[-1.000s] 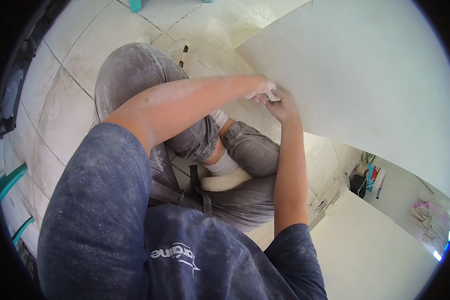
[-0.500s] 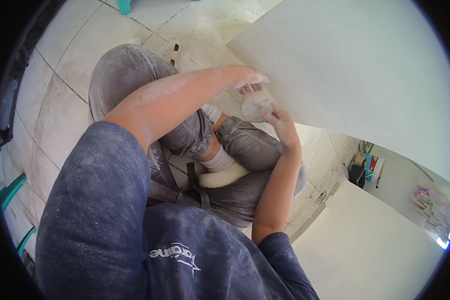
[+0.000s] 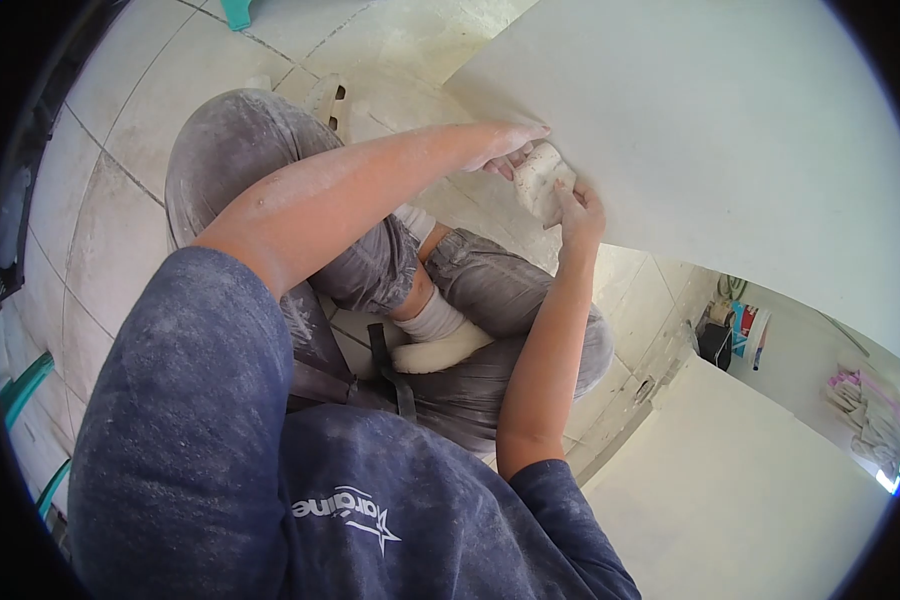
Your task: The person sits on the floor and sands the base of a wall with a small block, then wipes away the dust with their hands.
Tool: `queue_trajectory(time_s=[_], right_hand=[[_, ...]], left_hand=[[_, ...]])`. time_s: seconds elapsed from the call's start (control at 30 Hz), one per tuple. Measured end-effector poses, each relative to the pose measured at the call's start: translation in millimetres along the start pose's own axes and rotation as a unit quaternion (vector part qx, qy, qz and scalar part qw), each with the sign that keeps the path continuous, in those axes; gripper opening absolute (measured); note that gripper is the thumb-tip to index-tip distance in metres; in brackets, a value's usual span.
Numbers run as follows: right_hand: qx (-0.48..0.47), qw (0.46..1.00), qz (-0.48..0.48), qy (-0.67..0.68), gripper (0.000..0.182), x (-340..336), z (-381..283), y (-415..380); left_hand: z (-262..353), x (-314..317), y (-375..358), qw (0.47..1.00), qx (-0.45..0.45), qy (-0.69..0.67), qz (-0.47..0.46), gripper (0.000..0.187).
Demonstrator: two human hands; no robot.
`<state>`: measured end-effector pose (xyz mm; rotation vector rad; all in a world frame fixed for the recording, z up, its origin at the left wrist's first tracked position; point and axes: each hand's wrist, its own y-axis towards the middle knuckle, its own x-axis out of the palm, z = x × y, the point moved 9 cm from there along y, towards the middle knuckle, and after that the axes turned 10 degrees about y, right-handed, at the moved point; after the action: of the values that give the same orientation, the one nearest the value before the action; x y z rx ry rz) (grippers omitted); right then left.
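Observation:
A floppy, off-white pad (image 3: pixel 540 187), roughly round with small reddish-brown specks, is held up in front of a big white panel (image 3: pixel 710 140). My right hand (image 3: pixel 581 212) grips its lower right side, thumb on the face towards me. At the upper left edge, my left hand (image 3: pixel 510 150) has its fingers curled against the pad; part of its grip is hidden. White dust covers both hands and the left forearm. Below them are my crossed legs in dusty grey trousers (image 3: pixel 490 280) and a pale shoe (image 3: pixel 440 352).
The large panel slants close beyond my hands. Another pale panel (image 3: pixel 730 490) lies at lower right. Between them stand a black container (image 3: pixel 714 344), a blue-and-red package (image 3: pixel 742 330) and crumpled pink-and-grey cloth (image 3: pixel 860 410). Dusty tiles (image 3: pixel 120 200) cover the floor, with teal legs (image 3: pixel 28 388) at left.
Both hands have moved slightly up and right with the pad, nearer the white panel. The pad has turned and now shows its speckled surface.

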<state>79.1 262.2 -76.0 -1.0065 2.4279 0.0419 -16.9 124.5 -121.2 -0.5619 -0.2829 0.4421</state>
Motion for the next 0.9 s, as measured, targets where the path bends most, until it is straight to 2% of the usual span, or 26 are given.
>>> queue_trajectory(time_s=[0.07,0.2,0.3,0.4,0.47,0.5,0.6,0.67,0.77,0.87,0.9], right_hand=[[0.022,0.999,0.0,0.032,0.032,-1,3,0],[0.03,0.998,0.003,0.048,0.031,-2,0,-1],[0.072,0.983,-0.025,0.17,0.034,3,5,-1],[0.122,0.93,-0.052,0.344,0.036,11,-1,-8],[0.145,0.883,-0.071,0.441,0.032,16,-9,-11],[0.156,0.856,-0.081,0.487,0.03,19,-11,-12],[0.142,0.847,-0.106,0.501,0.034,22,-15,-12],[0.113,0.886,-0.104,0.438,0.038,20,-16,-11],[0.084,0.916,-0.147,0.365,0.04,23,-27,-14],[0.066,0.923,-0.163,0.343,0.039,26,-33,-17],[0.061,0.924,-0.16,0.342,0.038,26,-33,-17]], left_hand=[[2,0,-3,1.0,-0.004,0.001,0.001,0.061],[-1,0,4,0.998,0.007,0.057,-0.003,0.037],[-4,-1,9,0.997,0.013,0.077,0.012,0.025],[-5,-7,7,0.993,-0.002,0.11,0.049,0.022],[-9,-11,15,0.983,-0.016,0.17,0.064,0.023],[-12,-12,15,0.985,-0.029,0.156,0.066,0.023],[-15,-15,10,0.987,-0.061,0.122,0.089,0.025],[-11,-16,0,0.983,-0.069,0.106,0.129,0.026],[-4,-32,11,0.941,0.043,0.197,0.271,0.032],[6,-13,15,0.987,0.022,0.151,0.056,0.037],[6,-11,12,0.991,0.022,0.123,0.055,0.039]])
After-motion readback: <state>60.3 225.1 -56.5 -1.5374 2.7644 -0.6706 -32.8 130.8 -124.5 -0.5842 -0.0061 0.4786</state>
